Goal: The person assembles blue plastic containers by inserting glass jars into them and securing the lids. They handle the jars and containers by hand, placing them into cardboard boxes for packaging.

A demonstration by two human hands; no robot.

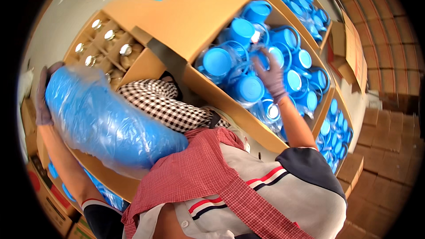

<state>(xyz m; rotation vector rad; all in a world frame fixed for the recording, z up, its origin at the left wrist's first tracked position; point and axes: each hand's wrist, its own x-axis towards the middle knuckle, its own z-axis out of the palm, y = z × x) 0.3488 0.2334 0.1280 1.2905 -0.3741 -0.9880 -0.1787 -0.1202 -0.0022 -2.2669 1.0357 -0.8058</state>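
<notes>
Head view, looking down past the person's own chest: grey shirt with red, white and navy stripes, red checked cloth draped over it, black-and-white checked trousers below.

Left hand (43, 95), in a grey-purple glove, is pressed against the far end of a long bundle wrapped in clear plastic (104, 121), blue contents showing through the film. The bundle lies slanted across the lap and against the body, its near end tucked by the red cloth. Fingers look curled over the bundle's end, gripping it, though the fisheye rim smears that corner and I cannot be sure how tightly.

Right hand (271, 77), gloved the same, reaches into an open cardboard box (208, 86) full of clear jars with blue lids and blue handles (249, 89). Fingers are spread and bent, resting on the jars near the middle of the box; whether they have closed on 1 jar I cannot tell.

A brown flap (195, 13) of that box stands folded back to the left. Behind it, a divided carton (99, 46) holds jars with shiny metal tops (125, 49), each in its own cell. 2 more boxes of blue-lidded jars show: 1 at top right (301, 0), 1 at lower right (336, 128). Stacked brown cartons (389, 141) fill the right edge.
</notes>
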